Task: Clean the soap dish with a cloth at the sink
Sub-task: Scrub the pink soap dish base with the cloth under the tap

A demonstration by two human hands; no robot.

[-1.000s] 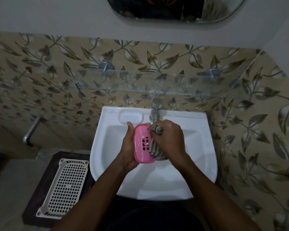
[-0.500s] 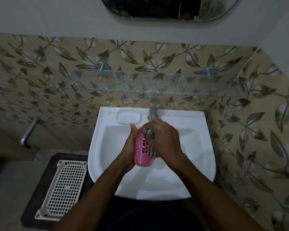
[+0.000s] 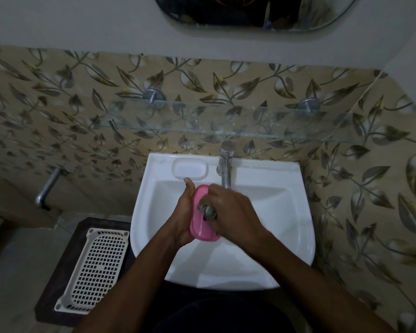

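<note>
Dim bathroom: leaf-patterned tiles (image 3: 226, 82), glass shelf (image 3: 226, 131), mirror (image 3: 250, 15) above

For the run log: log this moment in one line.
left hand: holds dish | right hand: rubs cloth on dish | over sink

One pink soap dish (image 3: 200, 221) and one striped cloth (image 3: 208, 211) are showing over one white sink (image 3: 283, 212). Two hands are showing: a left hand (image 3: 183, 217) and a right hand (image 3: 231, 210). One tap (image 3: 225, 164) is standing at the sink's back rim, one glass shelf (image 3: 226, 121) is hanging on two metal pegs, and one white plastic basket (image 3: 94, 267) is lying on one dark stand (image 3: 58, 272).
</note>
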